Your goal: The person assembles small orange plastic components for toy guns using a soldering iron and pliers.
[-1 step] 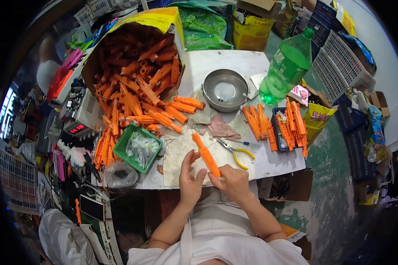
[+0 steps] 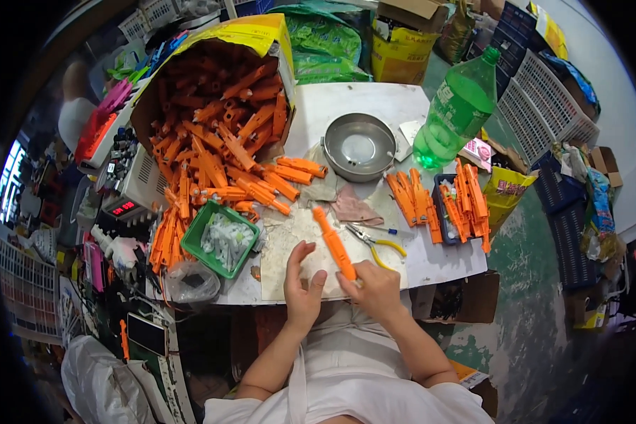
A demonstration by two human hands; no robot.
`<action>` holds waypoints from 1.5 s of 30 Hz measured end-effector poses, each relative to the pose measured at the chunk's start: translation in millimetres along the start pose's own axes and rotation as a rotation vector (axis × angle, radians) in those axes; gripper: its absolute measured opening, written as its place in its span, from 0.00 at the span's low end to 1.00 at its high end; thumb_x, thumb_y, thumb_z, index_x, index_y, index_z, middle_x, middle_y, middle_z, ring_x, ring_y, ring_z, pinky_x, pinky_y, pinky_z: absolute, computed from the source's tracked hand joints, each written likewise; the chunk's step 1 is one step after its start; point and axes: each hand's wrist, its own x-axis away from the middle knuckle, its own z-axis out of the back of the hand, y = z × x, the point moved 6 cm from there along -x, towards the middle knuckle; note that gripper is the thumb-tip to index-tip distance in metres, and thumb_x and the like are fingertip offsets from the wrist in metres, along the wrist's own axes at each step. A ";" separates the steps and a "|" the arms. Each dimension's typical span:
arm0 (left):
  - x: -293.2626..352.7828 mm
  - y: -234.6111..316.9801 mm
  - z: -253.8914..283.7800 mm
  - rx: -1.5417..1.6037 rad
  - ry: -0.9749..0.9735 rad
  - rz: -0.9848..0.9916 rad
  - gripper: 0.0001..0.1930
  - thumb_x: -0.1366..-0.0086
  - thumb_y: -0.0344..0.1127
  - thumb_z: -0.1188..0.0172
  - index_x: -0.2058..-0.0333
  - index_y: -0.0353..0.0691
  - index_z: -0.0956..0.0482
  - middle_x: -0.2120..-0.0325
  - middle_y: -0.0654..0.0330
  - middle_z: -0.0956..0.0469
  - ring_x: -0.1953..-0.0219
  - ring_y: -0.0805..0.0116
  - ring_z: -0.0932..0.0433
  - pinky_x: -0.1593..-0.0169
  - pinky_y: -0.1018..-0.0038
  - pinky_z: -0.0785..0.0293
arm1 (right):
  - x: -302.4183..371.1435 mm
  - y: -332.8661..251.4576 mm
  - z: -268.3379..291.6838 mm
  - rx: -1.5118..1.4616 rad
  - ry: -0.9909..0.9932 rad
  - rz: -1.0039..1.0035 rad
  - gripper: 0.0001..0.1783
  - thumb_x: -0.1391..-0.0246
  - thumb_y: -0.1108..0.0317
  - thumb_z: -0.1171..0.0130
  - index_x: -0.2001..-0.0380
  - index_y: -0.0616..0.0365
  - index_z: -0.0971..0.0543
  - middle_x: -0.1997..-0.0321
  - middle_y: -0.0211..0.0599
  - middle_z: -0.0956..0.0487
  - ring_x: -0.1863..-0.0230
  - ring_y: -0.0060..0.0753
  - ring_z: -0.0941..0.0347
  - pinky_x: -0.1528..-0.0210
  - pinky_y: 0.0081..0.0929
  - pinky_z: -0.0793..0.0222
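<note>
Right hand [image 2: 378,291] pinching the near end of an orange plastic housing [image 2: 335,245]. Left hand [image 2: 303,291] open, thumb and fingers apart, just beside it, nothing visible in it. Housing sits above the pale mat [image 2: 275,263] on the white surface [image 2: 396,106], tilted, far end free. Yellow-handled pliers [image 2: 379,243] close by on the right. Probably light, stiff, smooth, maybe slightly slippery; doesn't look fragile, though the narrow far tip could be weaker. Best hold: thicker body, thumb against fingers.
</note>
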 end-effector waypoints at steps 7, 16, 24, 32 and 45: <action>-2.8 -10.3 1.1 -0.092 -0.093 0.065 0.22 0.37 0.38 0.43 0.46 0.39 0.33 0.52 0.58 0.27 0.49 0.65 0.29 0.49 0.68 0.34 | -47.5 60.3 22.7 0.182 0.099 -0.266 0.17 0.52 0.56 0.37 0.80 0.58 0.24 0.82 0.40 0.25 0.83 0.43 0.28 0.79 0.36 0.35; -5.4 -5.4 -2.4 -0.122 -0.155 0.022 0.14 0.36 0.33 0.46 0.53 0.36 0.27 0.57 0.62 0.26 0.64 0.79 0.30 0.60 0.82 0.34 | -58.0 78.7 14.7 0.254 -0.012 -0.311 0.21 0.51 0.51 0.41 0.81 0.59 0.22 0.82 0.44 0.24 0.81 0.46 0.26 0.77 0.39 0.34; -5.4 -3.7 -3.0 -0.117 -0.164 0.013 0.11 0.36 0.31 0.46 0.56 0.36 0.25 0.61 0.60 0.24 0.65 0.75 0.30 0.65 0.81 0.32 | -57.2 80.8 12.4 0.272 -0.015 -0.317 0.21 0.51 0.51 0.41 0.81 0.59 0.22 0.83 0.44 0.24 0.81 0.46 0.26 0.77 0.39 0.34; -4.9 -2.5 -4.3 -0.111 -0.174 -0.002 0.10 0.35 0.32 0.46 0.58 0.35 0.24 0.62 0.62 0.25 0.69 0.81 0.30 0.65 0.85 0.35 | -57.1 78.5 12.9 0.269 -0.017 -0.300 0.21 0.51 0.51 0.42 0.83 0.59 0.23 0.83 0.41 0.23 0.82 0.43 0.26 0.79 0.38 0.33; -5.3 0.1 -6.4 -0.130 -0.178 -0.044 0.07 0.36 0.29 0.47 0.62 0.34 0.23 0.65 0.54 0.23 0.62 0.65 0.24 0.61 0.75 0.27 | -55.0 81.7 9.5 0.280 -0.025 -0.302 0.21 0.51 0.50 0.41 0.82 0.58 0.23 0.83 0.40 0.23 0.83 0.42 0.26 0.80 0.37 0.33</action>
